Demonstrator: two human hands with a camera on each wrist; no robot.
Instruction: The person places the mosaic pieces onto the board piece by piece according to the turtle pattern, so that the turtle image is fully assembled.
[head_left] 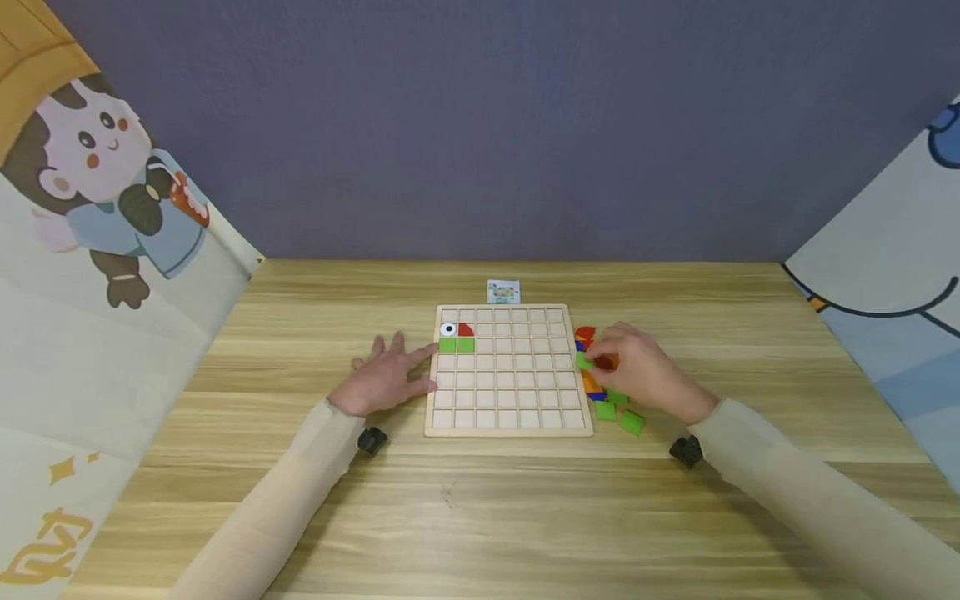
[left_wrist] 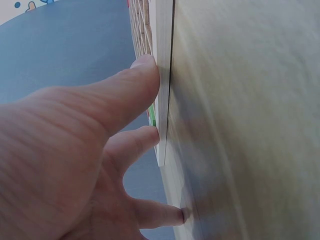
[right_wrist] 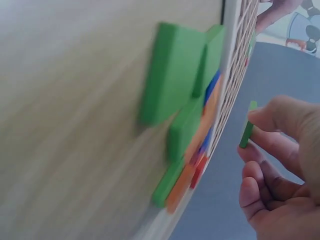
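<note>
A wooden grid board (head_left: 517, 379) lies on the table. In its upper left cells sit an eye tile (head_left: 448, 329), a red quarter-round tile (head_left: 466, 330) and two green square tiles (head_left: 457, 345). My left hand (head_left: 384, 375) has its fingers spread; the thumb and a fingertip touch the board's left edge, as the left wrist view also shows. Between thumb and finger my right hand (head_left: 637, 367) pinches a green square tile (right_wrist: 248, 125), raised off the table just beyond the board's right edge. Below that hand lie loose tiles, partly hidden by it.
Loose green tiles (right_wrist: 175, 75), orange tiles (head_left: 592, 383), blue tiles (head_left: 597, 397) and red tiles (head_left: 586, 332) are piled along the board's right side. A small picture card (head_left: 503, 292) lies behind the board. A dark panel (head_left: 517, 133) closes off the back of the table.
</note>
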